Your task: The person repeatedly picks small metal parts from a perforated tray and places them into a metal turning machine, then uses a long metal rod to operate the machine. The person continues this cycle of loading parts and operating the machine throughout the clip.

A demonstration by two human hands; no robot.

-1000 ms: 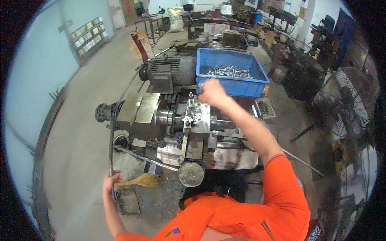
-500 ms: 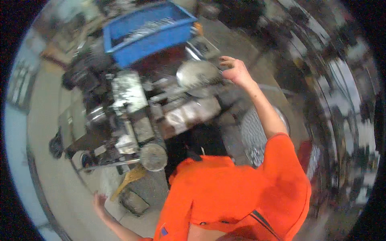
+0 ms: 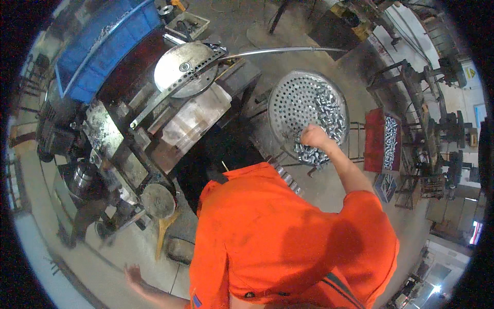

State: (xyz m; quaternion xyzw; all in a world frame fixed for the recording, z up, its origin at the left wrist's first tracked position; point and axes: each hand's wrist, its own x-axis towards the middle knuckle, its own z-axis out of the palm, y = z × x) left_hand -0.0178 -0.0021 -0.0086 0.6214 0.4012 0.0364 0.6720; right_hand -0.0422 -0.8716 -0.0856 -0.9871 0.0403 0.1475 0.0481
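Note:
My right hand is over the lower part of a round metal tray full of holes. Its fingers are curled closed, and whatever they hold, if anything, is hidden. Small shiny metal cylinders lie heaped along the tray's right and lower side, right beside the hand. Away at the lower left, my left hand hangs over the floor with fingers spread, touching nothing. A machine with a round metal disc and a perforated bar stands at the upper left.
A blue bin sits at the far left. A red bin of similar small cylinders stands to the right. Near my left side are a round metal pan, a wooden-coloured handle and a grey tray. Racks line the right.
My right hand has moved from beside the round disc to the perforated tray, and its fingers have closed. The view has turned to the right. My left hand stays low and open.

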